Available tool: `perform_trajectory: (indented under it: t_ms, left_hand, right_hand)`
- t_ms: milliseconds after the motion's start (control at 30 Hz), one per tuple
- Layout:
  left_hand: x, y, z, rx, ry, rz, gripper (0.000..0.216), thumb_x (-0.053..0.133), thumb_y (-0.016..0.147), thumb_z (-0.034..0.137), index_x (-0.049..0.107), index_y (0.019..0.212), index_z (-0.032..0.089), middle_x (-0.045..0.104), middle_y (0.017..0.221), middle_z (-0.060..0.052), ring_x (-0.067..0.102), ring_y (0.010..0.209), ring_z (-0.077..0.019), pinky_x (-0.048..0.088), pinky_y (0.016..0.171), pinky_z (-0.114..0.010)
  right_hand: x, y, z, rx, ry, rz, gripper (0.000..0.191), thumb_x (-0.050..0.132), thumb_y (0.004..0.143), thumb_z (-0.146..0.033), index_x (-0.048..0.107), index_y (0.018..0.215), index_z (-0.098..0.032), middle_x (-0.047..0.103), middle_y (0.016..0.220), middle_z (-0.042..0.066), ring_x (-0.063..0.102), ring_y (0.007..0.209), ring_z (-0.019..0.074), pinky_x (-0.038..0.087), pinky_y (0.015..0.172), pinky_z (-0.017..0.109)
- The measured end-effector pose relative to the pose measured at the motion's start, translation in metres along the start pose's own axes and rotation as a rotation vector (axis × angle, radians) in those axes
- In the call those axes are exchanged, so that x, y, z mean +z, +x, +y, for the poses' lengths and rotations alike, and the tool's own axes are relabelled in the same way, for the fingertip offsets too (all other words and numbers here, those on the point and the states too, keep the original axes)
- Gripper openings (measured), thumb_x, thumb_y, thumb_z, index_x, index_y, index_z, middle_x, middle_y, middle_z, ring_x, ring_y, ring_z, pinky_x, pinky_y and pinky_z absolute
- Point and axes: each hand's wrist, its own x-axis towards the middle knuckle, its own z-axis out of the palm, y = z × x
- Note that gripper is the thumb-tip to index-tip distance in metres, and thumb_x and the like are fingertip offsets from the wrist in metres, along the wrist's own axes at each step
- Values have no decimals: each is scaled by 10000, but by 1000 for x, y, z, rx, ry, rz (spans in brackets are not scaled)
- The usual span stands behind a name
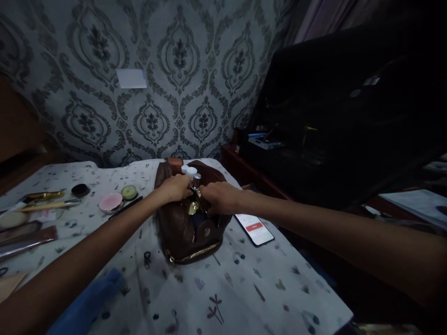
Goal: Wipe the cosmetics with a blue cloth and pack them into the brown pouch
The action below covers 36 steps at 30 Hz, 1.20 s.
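Right grip at bottle in pouch

There is one brown bag. Sticking out of the bag are two white caps and one silver cap. Right of the bag lies one phone. Left of the bag lie three round pots and one black pencil.

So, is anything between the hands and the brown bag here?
Nothing visible. The left hand and right hand both rest at the open top of the brown bag, either side of the capped bottles standing in it.
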Motion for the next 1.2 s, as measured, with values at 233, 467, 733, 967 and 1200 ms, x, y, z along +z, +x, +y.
perform_trajectory:
  t_ms: [233, 467, 733, 967, 1200]
  left_hand:
    - [5, 0, 2, -22, 88, -1, 233, 557, 893, 275, 657, 1078, 177, 703, 1144, -131, 677, 1062, -266, 527, 847, -313]
    - [6, -3, 2, -15, 114, -9, 240, 577, 882, 273, 651, 1092, 184, 695, 1162, -126, 666, 1086, -282, 529, 868, -338]
    - [6, -6, 2, -12, 118, 12, 269, 583, 861, 272, 642, 1104, 173, 690, 1173, -136, 663, 1095, -276, 528, 868, -327]
    - [8, -6, -3, 3, 93, 14, 233, 546, 831, 152, 689, 1012, 182, 737, 1034, -112, 705, 978, -240, 534, 802, -285]
    - [11, -5, -5, 4, 77, 6, 200, 544, 857, 190, 695, 988, 184, 735, 1040, -114, 703, 989, -251, 536, 807, -301]
  right_hand:
    - [-1, 1, 2, -1, 27, -35, 325, 704, 813, -206, 681, 1123, -108, 697, 1154, 178, 668, 1092, 295, 500, 798, 284]
    - [3, 5, 6, -44, 38, -6, 316, 710, 803, -204, 692, 1101, -100, 717, 1112, 173, 683, 1061, 288, 488, 766, 268]
    - [2, 0, 1, -53, 12, 43, 758, 766, 755, -209, 431, 1416, -51, 665, 1222, 209, 638, 1148, 313, 502, 845, 312]
    - [7, 2, 1, -91, -71, 7, 464, 630, 841, -131, 549, 1297, -100, 676, 1178, 194, 646, 1126, 305, 492, 841, 328]
    - [9, 4, 2, -105, -55, 8, 463, 560, 878, -84, 511, 1338, -69, 666, 1182, 203, 641, 1129, 299, 490, 860, 339]
